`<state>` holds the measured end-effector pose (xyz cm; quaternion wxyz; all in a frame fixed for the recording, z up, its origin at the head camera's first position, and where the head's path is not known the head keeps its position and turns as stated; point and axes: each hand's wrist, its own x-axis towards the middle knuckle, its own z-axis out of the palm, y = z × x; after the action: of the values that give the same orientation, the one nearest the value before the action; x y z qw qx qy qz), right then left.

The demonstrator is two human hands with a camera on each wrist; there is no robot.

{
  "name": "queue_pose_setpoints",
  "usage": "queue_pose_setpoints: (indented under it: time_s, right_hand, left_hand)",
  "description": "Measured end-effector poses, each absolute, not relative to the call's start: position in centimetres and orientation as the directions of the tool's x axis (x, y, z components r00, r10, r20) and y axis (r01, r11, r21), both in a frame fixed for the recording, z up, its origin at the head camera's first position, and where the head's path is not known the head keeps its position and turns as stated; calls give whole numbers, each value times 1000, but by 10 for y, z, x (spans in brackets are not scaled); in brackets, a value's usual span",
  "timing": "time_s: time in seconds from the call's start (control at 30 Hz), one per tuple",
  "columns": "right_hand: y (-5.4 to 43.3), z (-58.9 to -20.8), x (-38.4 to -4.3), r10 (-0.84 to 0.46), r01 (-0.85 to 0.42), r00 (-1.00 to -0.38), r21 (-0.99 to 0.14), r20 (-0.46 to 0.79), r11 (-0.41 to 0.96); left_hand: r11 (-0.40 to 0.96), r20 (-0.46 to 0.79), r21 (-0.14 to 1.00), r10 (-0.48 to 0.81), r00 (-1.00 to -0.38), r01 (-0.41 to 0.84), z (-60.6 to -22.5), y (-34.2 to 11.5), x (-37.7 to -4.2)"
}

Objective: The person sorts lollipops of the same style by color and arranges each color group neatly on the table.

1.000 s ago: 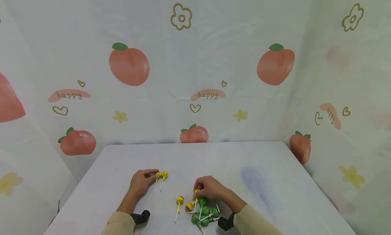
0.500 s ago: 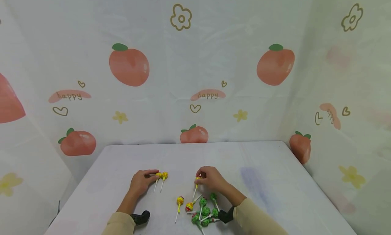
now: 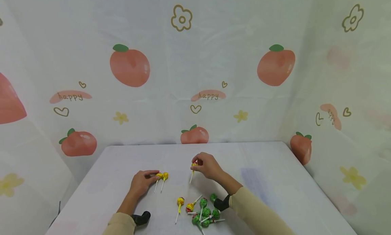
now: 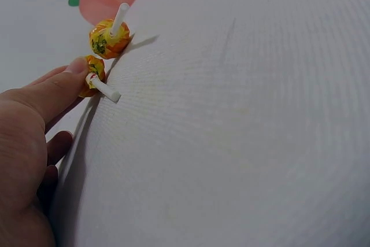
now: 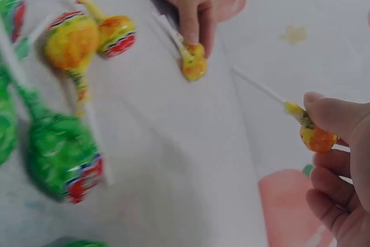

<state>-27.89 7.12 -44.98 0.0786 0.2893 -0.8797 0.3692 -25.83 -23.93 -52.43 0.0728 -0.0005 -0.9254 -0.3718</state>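
Observation:
On the left of the table, my left hand [image 3: 142,183] pinches the head of a yellow lollipop [image 4: 95,77] between thumb and forefinger. A second yellow lollipop [image 3: 165,176] lies right beside it, sticks pointing toward me. My right hand [image 3: 208,165] holds another yellow lollipop [image 5: 317,137] by its wrapped head above the table, its white stick hanging down. Closer to me lie a yellow lollipop [image 3: 180,201] with its stick toward me and a yellow lollipop [image 3: 189,208] with its head turned left. Several green lollipops [image 3: 206,212] are heaped next to them.
The white table [image 3: 253,153] stands against a pale curtain [image 3: 165,58] printed with peaches and flowers. Black wrist mounts [image 3: 142,218] sit on both forearms. The right forearm's mount overlaps a green lollipop [image 3: 213,197] at the heap's edge.
My right hand has lifted a yellow lollipop out from beside the green heap and carried it away from me, toward the table's far side. My left hand stays where it was.

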Motion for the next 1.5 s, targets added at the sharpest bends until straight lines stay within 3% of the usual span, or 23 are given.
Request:
queue_pose_setpoints:
  time_s: [0.33,0.7,1.03,1.5]
  right_hand:
    - [54,-441,-288,-438,-587,-808,-598,393,546]
    - [33,-463,-294,-328,-488,-871,-717,365,498]
    - [10,-481,-295,-264,-313,-942,-829,208,464]
    - [-17,-505,-293,-309,-247,-946,-833,98,495]
  left_hand:
    - [725,155,684,-46,-987,74,-525,-240,-259]
    - [717,141,694,-53,-989,61,-525,-240,-259]
    - [724,134,688,-55,-989,53,-526,-240,-261]
    - [742,139,668,-52,-989,55,-527,-240,-261]
